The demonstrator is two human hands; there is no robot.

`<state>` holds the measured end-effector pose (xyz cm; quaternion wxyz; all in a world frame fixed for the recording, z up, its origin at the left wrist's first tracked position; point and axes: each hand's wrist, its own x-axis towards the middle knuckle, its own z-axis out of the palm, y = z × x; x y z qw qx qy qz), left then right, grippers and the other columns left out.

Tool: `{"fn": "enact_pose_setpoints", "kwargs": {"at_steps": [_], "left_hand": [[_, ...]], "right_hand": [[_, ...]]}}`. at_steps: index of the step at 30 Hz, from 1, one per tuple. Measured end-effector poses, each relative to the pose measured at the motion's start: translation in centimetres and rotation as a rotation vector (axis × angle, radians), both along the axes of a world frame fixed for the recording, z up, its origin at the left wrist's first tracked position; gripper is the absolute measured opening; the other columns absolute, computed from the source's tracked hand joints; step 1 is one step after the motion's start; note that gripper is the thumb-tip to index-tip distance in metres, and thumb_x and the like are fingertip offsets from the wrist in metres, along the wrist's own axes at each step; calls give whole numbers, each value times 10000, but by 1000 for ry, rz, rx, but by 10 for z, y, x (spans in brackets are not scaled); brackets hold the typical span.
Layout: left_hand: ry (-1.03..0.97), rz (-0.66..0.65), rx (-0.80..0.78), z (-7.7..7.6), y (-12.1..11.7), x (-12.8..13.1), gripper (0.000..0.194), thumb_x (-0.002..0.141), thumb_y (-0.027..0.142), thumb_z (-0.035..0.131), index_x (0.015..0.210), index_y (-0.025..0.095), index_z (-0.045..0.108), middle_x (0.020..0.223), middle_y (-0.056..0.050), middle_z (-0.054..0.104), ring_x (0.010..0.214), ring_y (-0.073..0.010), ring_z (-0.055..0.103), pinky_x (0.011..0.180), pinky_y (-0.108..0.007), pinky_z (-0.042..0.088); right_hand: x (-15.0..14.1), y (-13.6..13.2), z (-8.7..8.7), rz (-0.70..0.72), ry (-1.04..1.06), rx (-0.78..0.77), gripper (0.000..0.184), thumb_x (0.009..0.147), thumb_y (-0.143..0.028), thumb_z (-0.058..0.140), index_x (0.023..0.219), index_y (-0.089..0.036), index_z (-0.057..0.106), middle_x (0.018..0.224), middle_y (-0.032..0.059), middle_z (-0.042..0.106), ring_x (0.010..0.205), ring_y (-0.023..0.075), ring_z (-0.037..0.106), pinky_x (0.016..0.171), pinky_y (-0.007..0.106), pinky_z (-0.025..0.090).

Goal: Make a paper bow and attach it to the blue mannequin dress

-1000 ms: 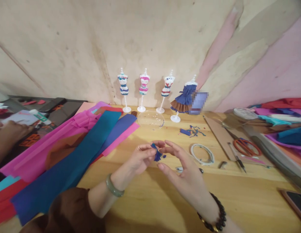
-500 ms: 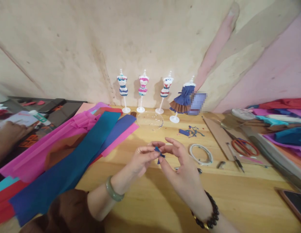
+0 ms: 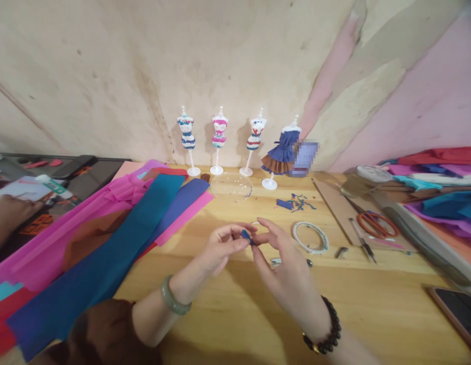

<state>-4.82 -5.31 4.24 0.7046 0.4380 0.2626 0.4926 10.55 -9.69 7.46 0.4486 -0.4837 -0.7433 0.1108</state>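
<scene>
Between my hands, above the wooden table, is a small bunched piece of blue crepe paper (image 3: 246, 235). My left hand (image 3: 223, 248) pinches it between thumb and fingers. From the other side, the thumb and index finger of my right hand (image 3: 279, 258) grip its lower end, with the other fingers lifted. Just beyond lie blue paper scraps (image 3: 296, 203) and a roll of white tape (image 3: 310, 238). Partly behind my right hand lies a small tool (image 3: 275, 262), mostly hidden.
Several small mannequins stand by the wall, one in a blue and brown paper dress (image 3: 283, 152). A clear dish (image 3: 231, 187) holds tiny beads. Coloured paper sheets (image 3: 144, 228) cover the left. Scissors (image 3: 377, 224), a pen (image 3: 362, 241) and a phone (image 3: 454, 309) lie right. Another person's hand (image 3: 14, 218) is far left.
My fingers have closed in around the blue paper, and less of it shows below them. The whole view has shifted slightly, so the table things appear a little further left.
</scene>
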Motion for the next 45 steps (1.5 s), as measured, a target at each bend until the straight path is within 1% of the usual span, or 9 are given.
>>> {"fn": "enact_pose_setpoints", "kwargs": {"at_steps": [5,10,16,26,29,32,37,42,45], "left_hand": [[526,87,492,6,4,-10,483,733,239,767,1188,243,606,1154,-86,644,1084,-230,571,928,-374,433],[1034,124,1014,18,0,-11,133,862,210,609,952,220,706,985,-78,661,1003,-233,549,913,-392,405],[1262,127,1217,14,0,-10,181,909,190,533,945,215,708,901,-79,690,927,-233,542,905,-417,355],[1185,88,1113,11,6,-14,184,900,188,556,836,230,724,793,-45,687,828,-210,555,826,-364,343],[1101,134,1048,10,10,-16,179,880,190,578,805,244,731,778,-34,705,787,-196,584,817,-352,356],[1016,194,1021,8,12,-15,173,863,174,583,793,238,728,766,-29,722,751,-188,607,794,-349,373],[916,305,990,9,11,-11,141,814,141,609,718,215,679,738,-30,717,736,-184,627,772,-350,402],[836,386,1050,12,6,-4,146,800,86,589,735,204,647,760,-15,730,753,-163,641,811,-363,412],[702,362,922,11,0,-1,101,779,107,629,747,196,664,795,-45,739,801,-179,663,812,-357,454]], "right_hand": [[12,-1,-5,-19,-398,142,605,882,-33,410,1458,-166,281,899,68,709,845,227,647,962,519,391],[13,-2,-10,47,-624,152,742,848,3,376,1532,-96,105,797,51,672,759,220,582,987,546,356],[10,-3,-12,45,-661,153,755,840,5,348,1541,-84,81,733,39,633,702,216,547,944,552,388],[35,2,-24,-2,-561,71,664,881,-77,426,1501,-103,191,936,107,717,864,235,653,966,526,425],[70,2,-43,-32,-600,52,540,883,-108,425,1419,-118,359,1022,142,722,929,267,683,921,531,489],[101,-11,-68,23,-646,88,447,852,-70,409,1282,-129,517,1095,159,709,983,258,689,821,416,577],[118,-39,-94,55,-669,25,475,795,-28,417,1224,-128,595,1140,164,686,1057,276,654,884,442,569],[103,-34,-77,7,-294,-88,360,927,-139,385,1193,-167,625,977,129,713,892,217,689,786,337,587],[84,-28,-51,41,-21,-251,314,974,-240,386,1159,-181,633,762,58,669,699,173,660,646,262,569]]}}
